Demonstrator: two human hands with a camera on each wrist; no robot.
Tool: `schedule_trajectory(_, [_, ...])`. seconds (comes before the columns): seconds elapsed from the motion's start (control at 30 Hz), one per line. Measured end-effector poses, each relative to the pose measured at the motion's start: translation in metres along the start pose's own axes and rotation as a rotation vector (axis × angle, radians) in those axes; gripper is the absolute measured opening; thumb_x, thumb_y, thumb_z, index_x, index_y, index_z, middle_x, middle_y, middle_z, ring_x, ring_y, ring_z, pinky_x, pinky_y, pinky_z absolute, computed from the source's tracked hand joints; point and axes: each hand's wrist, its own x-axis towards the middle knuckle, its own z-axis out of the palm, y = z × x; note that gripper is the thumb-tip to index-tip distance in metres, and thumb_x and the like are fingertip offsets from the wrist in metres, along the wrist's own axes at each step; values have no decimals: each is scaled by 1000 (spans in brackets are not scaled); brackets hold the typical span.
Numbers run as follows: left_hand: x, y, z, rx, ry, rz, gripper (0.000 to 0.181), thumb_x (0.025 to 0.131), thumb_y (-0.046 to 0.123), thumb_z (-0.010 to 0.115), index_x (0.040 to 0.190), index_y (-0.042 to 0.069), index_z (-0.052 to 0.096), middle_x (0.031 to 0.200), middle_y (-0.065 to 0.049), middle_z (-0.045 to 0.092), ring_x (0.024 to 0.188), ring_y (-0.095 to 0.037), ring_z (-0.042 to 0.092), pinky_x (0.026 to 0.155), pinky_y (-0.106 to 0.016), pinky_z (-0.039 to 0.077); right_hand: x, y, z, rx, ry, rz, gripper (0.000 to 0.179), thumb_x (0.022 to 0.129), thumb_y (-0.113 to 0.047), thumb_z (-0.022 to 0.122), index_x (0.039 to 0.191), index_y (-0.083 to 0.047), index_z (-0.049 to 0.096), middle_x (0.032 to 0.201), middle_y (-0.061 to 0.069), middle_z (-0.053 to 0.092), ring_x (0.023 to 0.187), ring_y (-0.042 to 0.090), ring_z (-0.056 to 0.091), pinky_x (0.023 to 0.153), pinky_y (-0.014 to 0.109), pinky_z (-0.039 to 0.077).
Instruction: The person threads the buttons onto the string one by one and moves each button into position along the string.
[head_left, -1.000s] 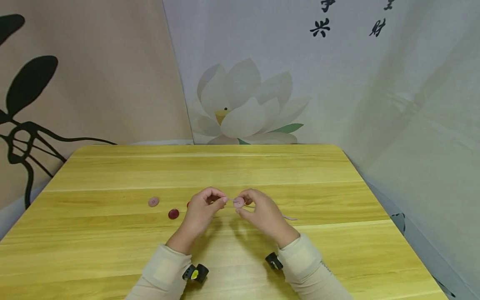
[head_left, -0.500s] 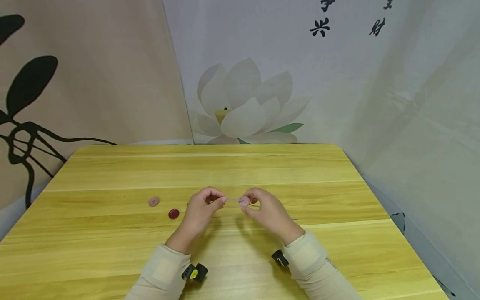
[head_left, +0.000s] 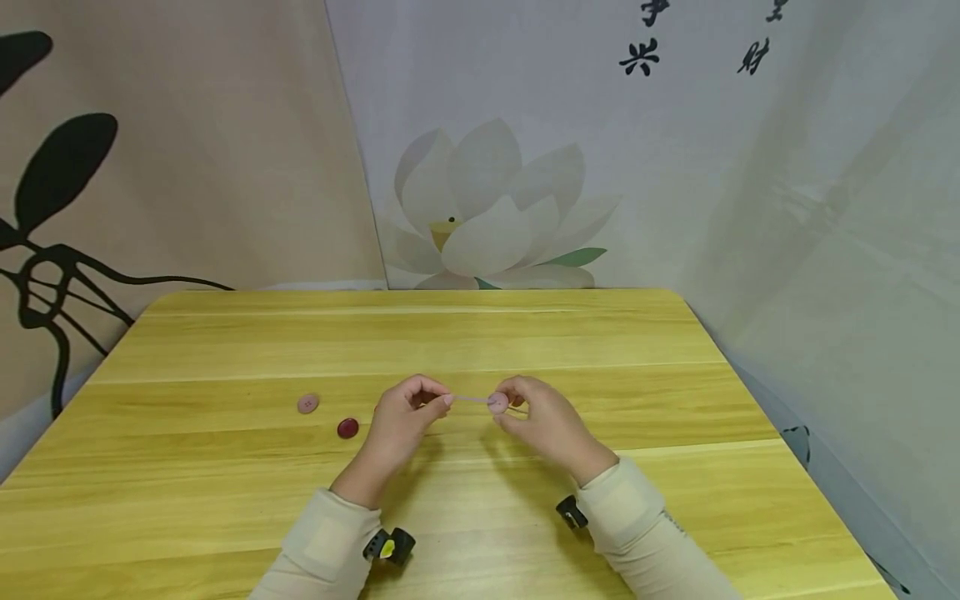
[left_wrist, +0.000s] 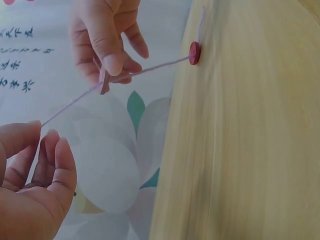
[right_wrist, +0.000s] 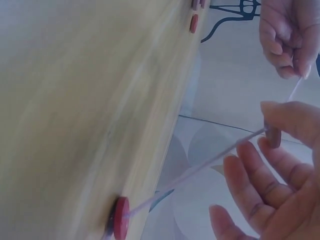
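My left hand [head_left: 403, 427] pinches one end of a thin lilac string [head_left: 471, 399] between thumb and forefinger. A pink button [head_left: 498, 403] is threaded on this string, and my right hand [head_left: 551, 425] pinches it between thumb and fingers. The string runs fairly straight between the hands, then slants down from the pink button to a red button [left_wrist: 194, 53]. In the wrist views that red button stands on edge at the table, with the string's tail beyond it. From the head view, my right hand hides it.
Left of my left hand, a loose pink button [head_left: 307, 403] and a dark red button [head_left: 347, 427] lie on the wooden table [head_left: 225, 500]. Another red button [right_wrist: 194, 23] shows in the right wrist view. A printed cloth [head_left: 660, 183] hangs behind the table.
My right hand has moved right with the pink button, away from my left hand. More string shows between the two hands. My left hand has stayed nearly still.
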Motion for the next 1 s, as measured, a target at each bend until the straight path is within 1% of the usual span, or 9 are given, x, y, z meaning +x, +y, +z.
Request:
schedule_trajectory(0.2, [0,0,-1,-7,-7,-19,7,92,7,64,96,0,65,84,-8,63,85,-32,61,74,-37,53,1,5,-2,-37,-3,-10,15,89,-19,72,102,-17,67,98,-6,63,94,15,56,86,40,47])
schedule_trajectory(0.27, [0,0,-1,-7,-9,-14,8,92,6,64,96,-1,65,84,-8,63,85,-33,61,75,-37,53,1,7,-3,-45,-7,-10,15,89,-19,71,103,-17,67,99,-5,63,95,16,57,86,40,47])
schedule_trajectory(0.53, [1,0,-1,-5,-10,-14,8,92,7,65,96,0,65,84,-7,63,82,-27,61,71,-32,52,0,14,-5,-88,-21,2,17,88,-18,72,104,-16,67,106,-1,63,103,23,59,85,42,50])
schedule_trajectory(0.7, [1,-1,-2,-9,-9,-22,8,91,7,65,95,0,65,83,-7,63,83,-30,61,69,-32,51,0,17,-6,-93,-35,6,15,89,-19,71,103,-15,68,109,0,63,107,25,59,83,39,53])
schedule_trajectory(0.87, [2,-2,-3,-10,-10,-29,7,91,6,65,95,0,65,82,-7,63,84,-34,60,66,-31,50,0,20,-9,-104,-47,-20,16,91,-22,69,103,-13,68,111,2,62,108,26,59,81,35,54])
schedule_trajectory(1.0, [1,-2,-3,-9,-12,-24,7,91,6,65,95,0,65,82,-7,62,84,-35,60,65,-31,50,-1,25,-10,-140,-51,-58,17,93,-25,66,104,-12,67,112,3,62,103,24,60,79,32,54])
